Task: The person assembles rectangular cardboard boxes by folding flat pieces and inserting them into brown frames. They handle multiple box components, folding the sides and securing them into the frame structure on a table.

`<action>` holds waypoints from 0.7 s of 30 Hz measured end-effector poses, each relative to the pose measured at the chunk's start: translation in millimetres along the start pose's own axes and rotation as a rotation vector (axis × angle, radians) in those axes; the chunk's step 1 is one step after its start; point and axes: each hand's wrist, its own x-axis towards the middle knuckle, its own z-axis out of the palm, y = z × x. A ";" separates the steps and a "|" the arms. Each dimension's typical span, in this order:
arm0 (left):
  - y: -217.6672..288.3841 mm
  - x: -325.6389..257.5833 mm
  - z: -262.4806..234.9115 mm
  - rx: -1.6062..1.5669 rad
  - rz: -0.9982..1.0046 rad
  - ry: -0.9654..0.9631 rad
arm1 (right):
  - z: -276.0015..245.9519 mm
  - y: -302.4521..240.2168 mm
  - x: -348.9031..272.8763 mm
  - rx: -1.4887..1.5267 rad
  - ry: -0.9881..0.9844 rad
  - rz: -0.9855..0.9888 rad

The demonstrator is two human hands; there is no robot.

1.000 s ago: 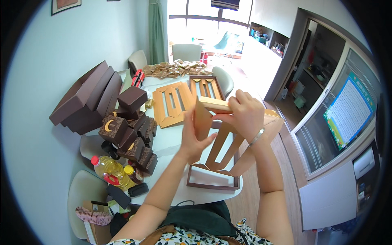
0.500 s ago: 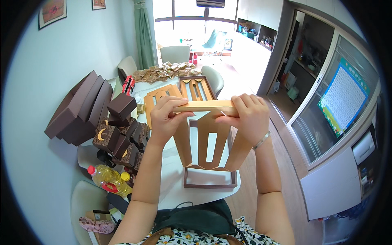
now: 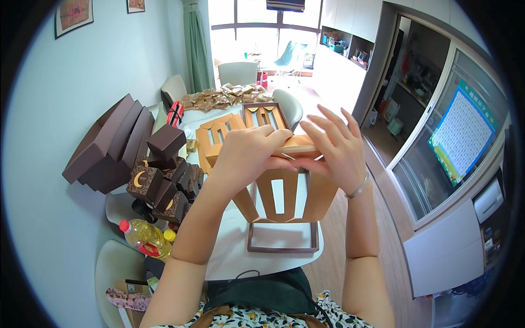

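A gold-brown cardboard insert (image 3: 286, 203) with long cut-out slots stands tilted up in front of me, its folded edge on top. My left hand (image 3: 252, 154) is closed on that edge near its middle, thumb below and fingers over it. At the right end my right hand (image 3: 334, 150) has its fingers spread and raised, the thumb reaching under the edge against the card. Below, a dark brown rectangular box frame (image 3: 283, 250) lies on the white table (image 3: 229, 240), partly hidden by the insert.
Beyond my hands lie more slotted inserts (image 3: 208, 143) and a brown box (image 3: 285, 123) with one inside. Many small packets (image 3: 224, 98) cover the table's far end. At left are stacked brown boxes (image 3: 167, 143), large lids (image 3: 104, 147) and an oil bottle (image 3: 146, 238).
My left hand has slid right along the folded edge to its middle. The right hand's fingers have lifted and spread from their grip. The insert stays upright.
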 end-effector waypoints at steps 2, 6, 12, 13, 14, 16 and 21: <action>-8.3 -5.2 -0.6 -0.040 -0.048 0.074 | 2.1 2.2 -13.1 0.021 0.068 0.084; -18.7 -13.1 -11.4 -0.384 -0.346 0.191 | 18.8 -13.3 -23.5 0.440 0.334 0.548; -23.2 -40.6 16.9 -0.273 -0.282 0.275 | 35.6 -17.5 -15.3 0.320 0.238 0.508; -21.3 -42.7 19.9 -0.202 -0.263 0.290 | 39.8 -18.6 -14.8 0.316 0.187 0.489; -16.7 -43.2 20.5 -0.271 -0.321 0.243 | 47.1 -21.5 -13.6 0.318 0.158 0.442; -20.5 -44.4 25.4 -0.405 -0.405 0.258 | 46.3 -28.7 -5.4 0.355 0.088 0.432; -26.0 -56.2 36.4 -0.713 -0.557 0.339 | 51.8 -37.1 -1.5 0.300 -0.068 0.267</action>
